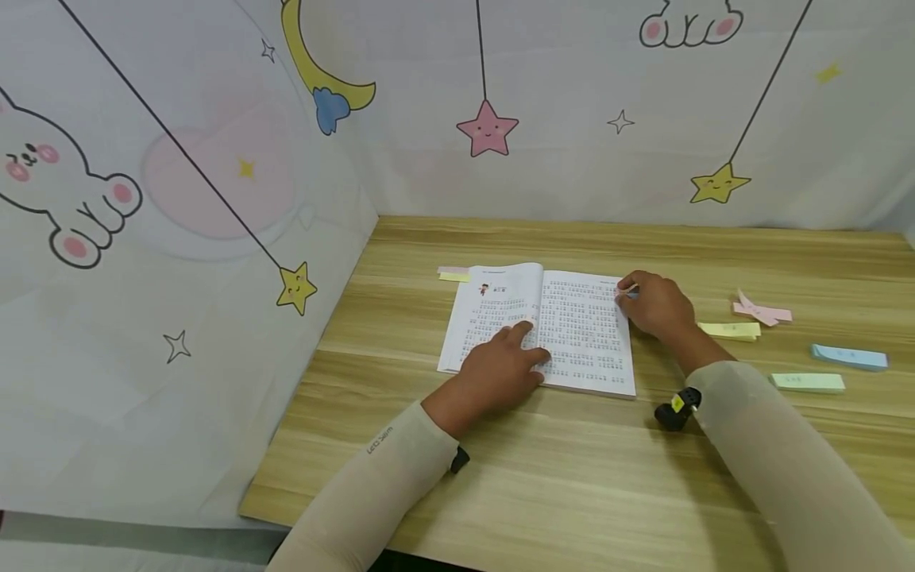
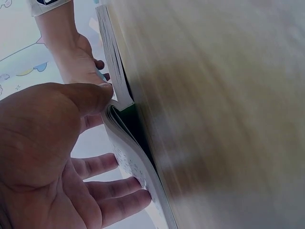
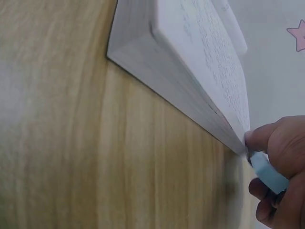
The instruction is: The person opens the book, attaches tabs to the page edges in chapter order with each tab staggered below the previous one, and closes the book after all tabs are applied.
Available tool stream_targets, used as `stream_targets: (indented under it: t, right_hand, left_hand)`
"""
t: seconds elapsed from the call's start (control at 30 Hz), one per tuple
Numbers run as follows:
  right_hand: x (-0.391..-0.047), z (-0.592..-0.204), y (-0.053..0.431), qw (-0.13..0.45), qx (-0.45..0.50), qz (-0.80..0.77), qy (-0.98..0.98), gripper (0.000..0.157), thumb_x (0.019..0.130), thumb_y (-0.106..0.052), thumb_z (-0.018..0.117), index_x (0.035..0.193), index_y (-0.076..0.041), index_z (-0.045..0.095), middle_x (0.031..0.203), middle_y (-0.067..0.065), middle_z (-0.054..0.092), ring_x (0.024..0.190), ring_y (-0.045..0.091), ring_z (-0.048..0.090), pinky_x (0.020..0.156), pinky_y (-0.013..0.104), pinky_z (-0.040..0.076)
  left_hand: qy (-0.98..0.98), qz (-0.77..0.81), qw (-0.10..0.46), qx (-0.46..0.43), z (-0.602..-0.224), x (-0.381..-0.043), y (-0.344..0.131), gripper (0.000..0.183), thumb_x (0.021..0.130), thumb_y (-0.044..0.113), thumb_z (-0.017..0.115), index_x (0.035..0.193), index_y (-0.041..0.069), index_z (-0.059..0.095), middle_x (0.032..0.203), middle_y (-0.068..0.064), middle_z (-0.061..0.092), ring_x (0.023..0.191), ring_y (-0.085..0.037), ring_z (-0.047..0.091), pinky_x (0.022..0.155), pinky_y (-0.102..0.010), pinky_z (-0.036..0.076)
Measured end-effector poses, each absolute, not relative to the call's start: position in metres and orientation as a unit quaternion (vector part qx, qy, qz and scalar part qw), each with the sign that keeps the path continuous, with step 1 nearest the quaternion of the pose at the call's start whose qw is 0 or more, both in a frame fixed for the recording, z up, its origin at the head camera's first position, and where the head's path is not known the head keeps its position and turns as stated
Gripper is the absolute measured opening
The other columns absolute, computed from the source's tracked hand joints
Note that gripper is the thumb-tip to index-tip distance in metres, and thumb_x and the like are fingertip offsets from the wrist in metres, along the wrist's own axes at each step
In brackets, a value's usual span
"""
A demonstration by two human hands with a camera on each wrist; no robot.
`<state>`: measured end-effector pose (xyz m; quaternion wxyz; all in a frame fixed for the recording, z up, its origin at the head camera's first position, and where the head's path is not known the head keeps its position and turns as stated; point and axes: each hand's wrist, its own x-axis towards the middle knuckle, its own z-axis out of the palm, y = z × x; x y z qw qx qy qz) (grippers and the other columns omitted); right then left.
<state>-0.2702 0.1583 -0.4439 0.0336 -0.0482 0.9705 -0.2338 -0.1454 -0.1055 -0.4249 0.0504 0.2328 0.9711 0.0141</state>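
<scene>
Book (image 1: 586,334) lies open on table (image 1: 572,469). Left hand (image 1: 500,365), palm down at its six o'clock, rests extended fingers across the pages; right hand (image 1: 656,306), at its two o'clock corner, grips a blue strip (image 3: 268,172) with curled fingers.

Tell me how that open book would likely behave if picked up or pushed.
The book may feel fairly heavy, given its thick stack of pages. Those pages would probably flop if lifted, since they curve in the left wrist view. Lying flat on the table, it seems unlikely to roll or tip.
</scene>
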Motion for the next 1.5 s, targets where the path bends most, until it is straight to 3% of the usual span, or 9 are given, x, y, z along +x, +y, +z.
stream_targets:
  t: [0.07,0.17,0.33,0.77,0.97,1.1,1.23,1.37,1.5]
  right_hand:
    - [-0.27,-0.445,0.158,0.007,-0.058,-0.207,0.977,0.023,0.09,-0.025,0.06,0.107,-0.011,0.064,0.12,0.021,0.052,0.102,0.04,0.048,0.077,0.053,0.037]
    - [-0.269,-0.445,0.158,-0.031,-0.076,-0.168,0.982,0.02,0.088,-0.026,0.063,0.1,-0.012,0.07,0.129,0.023,0.043,0.117,0.045,0.034,0.09,0.059,0.023]
    - [-0.264,-0.442,0.157,-0.037,-0.099,-0.115,0.988,0.022,0.09,-0.028,0.061,0.1,-0.013,0.075,0.142,0.02,0.03,0.129,0.044,0.015,0.094,0.06,0.006]
    - [-0.247,-0.43,0.169,0.038,-0.108,-0.154,0.981,0.05,0.092,-0.045,0.054,0.131,-0.014,0.057,0.148,0.032,0.007,0.132,0.053,0.0,0.088,0.064,0.004]
    - [-0.244,-0.436,0.175,0.003,-0.103,-0.167,0.981,0.071,0.088,-0.052,0.057,0.142,-0.009,0.041,0.15,0.027,0.0,0.134,0.047,-0.004,0.093,0.064,0.001]
    - [-0.229,-0.433,0.176,-0.049,-0.1,-0.191,0.975,0.064,0.087,-0.047,0.061,0.134,-0.005,0.048,0.149,0.024,0.014,0.135,0.044,0.004,0.096,0.063,0.003]
    - [-0.201,-0.418,0.178,-0.069,-0.134,-0.187,0.971,0.038,0.087,-0.034,0.065,0.111,-0.005,0.064,0.131,0.022,0.046,0.123,0.046,0.031,0.094,0.061,0.02]
    - [-0.17,-0.405,0.189,-0.013,-0.16,-0.174,0.972,0.03,0.09,-0.033,0.062,0.102,-0.006,0.068,0.108,0.016,0.063,0.094,0.034,0.057,0.071,0.048,0.045]
    - [-0.151,-0.403,0.204,0.052,-0.157,-0.167,0.972,0.031,0.092,-0.037,0.057,0.101,-0.009,0.068,0.101,0.009,0.066,0.08,0.024,0.061,0.057,0.039,0.046]
  left_hand:
    - [0.971,0.013,0.05,0.234,-0.425,-0.145,-0.105,0.036,0.092,0.043,0.054,0.128,0.038,0.056,0.147,-0.004,0.031,0.128,-0.028,0.038,0.08,-0.044,0.048]
    - [0.971,0.013,0.049,0.236,-0.425,-0.145,-0.105,0.036,0.092,0.043,0.055,0.128,0.037,0.056,0.146,-0.005,0.031,0.128,-0.028,0.038,0.08,-0.043,0.049]
    - [0.971,0.011,0.048,0.234,-0.424,-0.144,-0.105,0.036,0.092,0.043,0.054,0.128,0.038,0.056,0.146,-0.004,0.031,0.127,-0.026,0.039,0.078,-0.042,0.049]
    - [0.972,0.015,0.046,0.229,-0.421,-0.146,-0.105,0.035,0.093,0.041,0.052,0.128,0.037,0.056,0.146,-0.005,0.032,0.127,-0.026,0.038,0.075,-0.042,0.049]
    - [0.972,0.013,0.045,0.23,-0.424,-0.145,-0.105,0.035,0.093,0.041,0.053,0.127,0.038,0.056,0.146,-0.005,0.032,0.127,-0.027,0.038,0.074,-0.041,0.05]
    - [0.971,0.006,0.044,0.234,-0.427,-0.145,-0.103,0.038,0.091,0.046,0.055,0.127,0.037,0.056,0.145,-0.006,0.032,0.124,-0.027,0.04,0.074,-0.041,0.05]
    - [0.971,0.007,0.04,0.238,-0.428,-0.146,-0.101,0.048,0.083,0.057,0.061,0.126,0.035,0.056,0.143,-0.008,0.032,0.118,-0.025,0.043,0.069,-0.039,0.049]
    - [0.97,-0.002,0.035,0.239,-0.429,-0.148,-0.099,0.051,0.08,0.059,0.062,0.124,0.034,0.057,0.141,-0.009,0.033,0.111,-0.025,0.045,0.064,-0.038,0.048]
    - [0.972,-0.003,0.039,0.233,-0.43,-0.15,-0.097,0.047,0.082,0.056,0.062,0.123,0.033,0.057,0.142,-0.01,0.032,0.112,-0.025,0.045,0.065,-0.038,0.049]
